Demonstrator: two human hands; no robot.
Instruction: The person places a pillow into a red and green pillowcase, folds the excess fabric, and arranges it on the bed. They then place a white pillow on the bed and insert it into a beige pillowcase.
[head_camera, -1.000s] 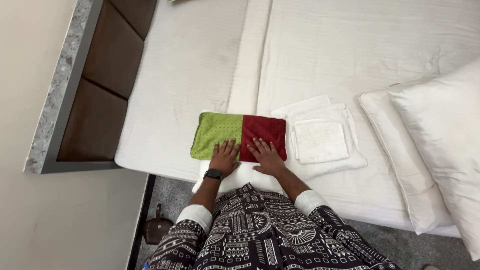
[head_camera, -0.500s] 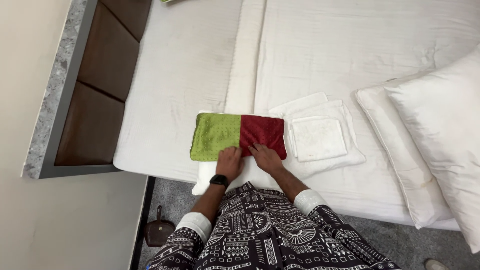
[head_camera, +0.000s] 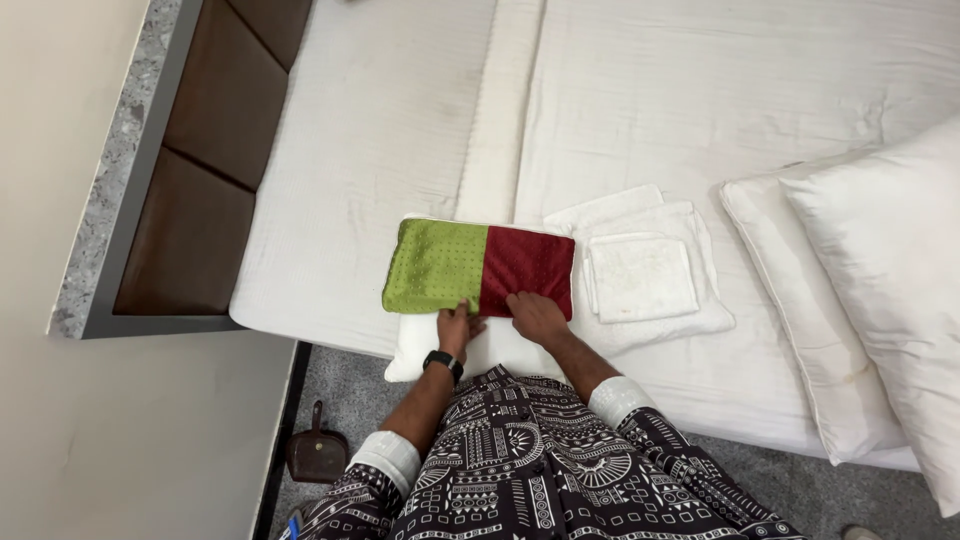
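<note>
Head view looked straight down at a bed (head_camera: 400, 130) edge. Both forearms reached forward from patterned sleeves with white cuffs. Left hand (head_camera: 456, 328), black watch (head_camera: 442, 362) on the wrist, had fingers curled over the near edge of a two-colour cloth (head_camera: 480, 268), about where green met red; looked like a pinch on the hem, but the fingertips were partly tucked under, so the grip wasn't certain. Right hand (head_camera: 536, 315) lay flatter on the near edge of the red half, fingers spread, pressing rather than gripping.

Cloth was a flat rectangle, left half green, right half dark red, dotted texture. It sat on a small white pillow (head_camera: 470, 350) at the near bed edge; most of the pillow was covered by the cloth and the hands.

Just right of the cloth: a stack of folded white towels (head_camera: 645, 270), smallest one on top. Further right, two large white pillows (head_camera: 880, 290), cut off by the frame edge.

Brown padded headboard (head_camera: 200, 190) with a speckled stone ledge ran along the left. A dark dustpan (head_camera: 318, 455) sat on the grey floor below, partly hidden behind the sleeve.
</note>
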